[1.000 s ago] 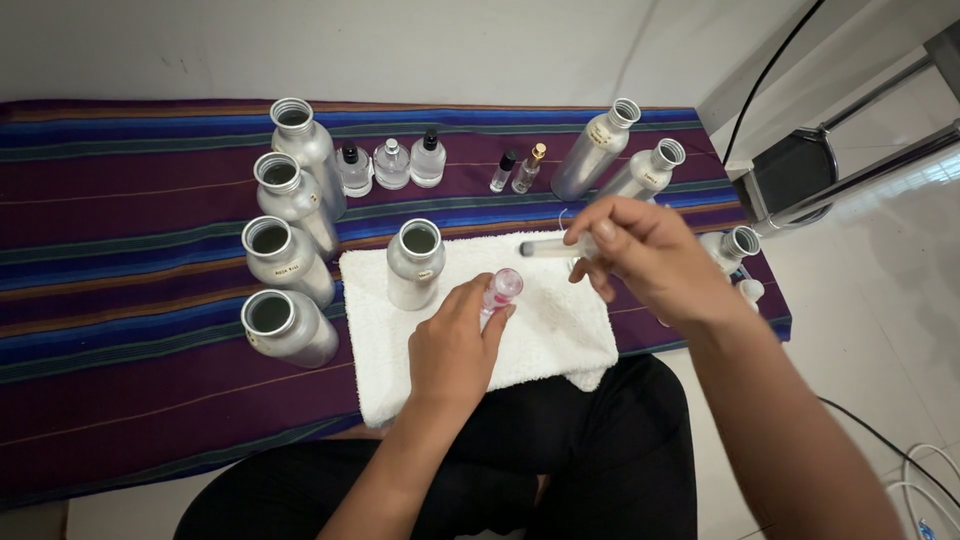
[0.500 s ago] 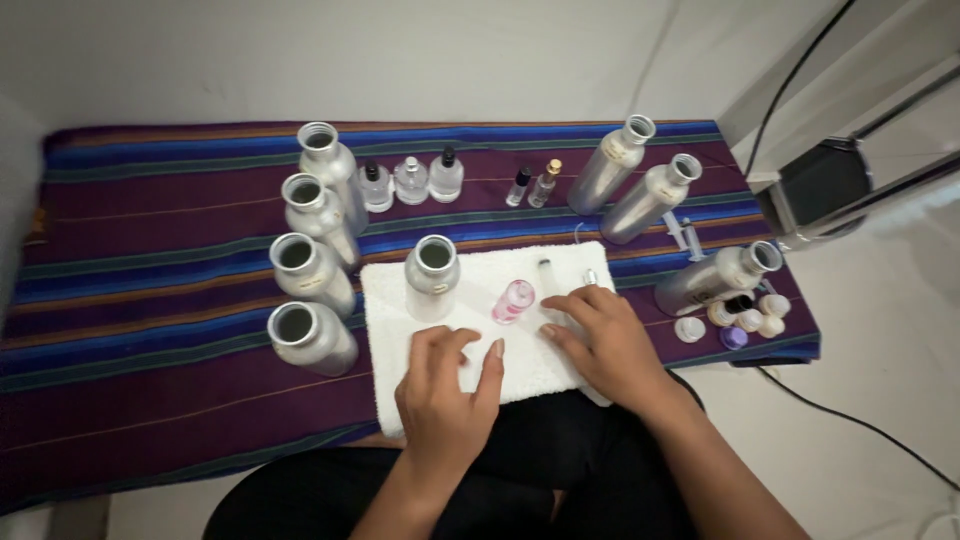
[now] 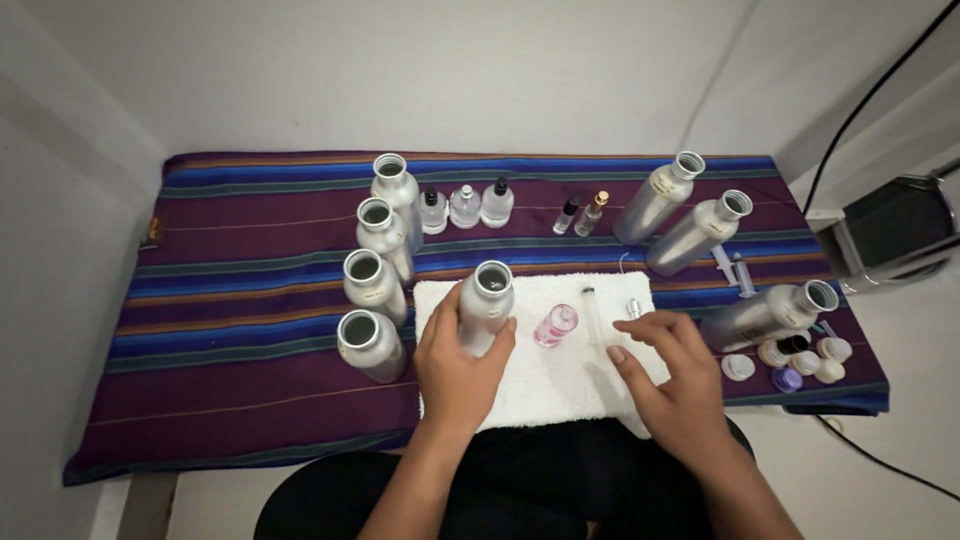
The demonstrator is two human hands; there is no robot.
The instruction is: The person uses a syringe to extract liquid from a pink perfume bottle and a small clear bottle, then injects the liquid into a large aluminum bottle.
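the left hand point(image 3: 455, 360) is clenched around an open silver bottle point(image 3: 485, 305) standing upright at the 10 o'clock corner of the white towel point(image 3: 530, 385); the right hand point(image 3: 670, 375) lies flat and released on the towel's 3 o'clock edge, grasping nothing; a small pink glass bottle point(image 3: 555, 325) lies between the hands, with a clear syringe point(image 3: 591, 312) just at its 3 o'clock; at 9 o'clock of the held bottle four more silver bottles point(image 3: 372, 345) stand in a row on the purple striped cloth point(image 3: 230, 330); loose caps point(image 3: 795, 360) cluster at 3 o'clock.
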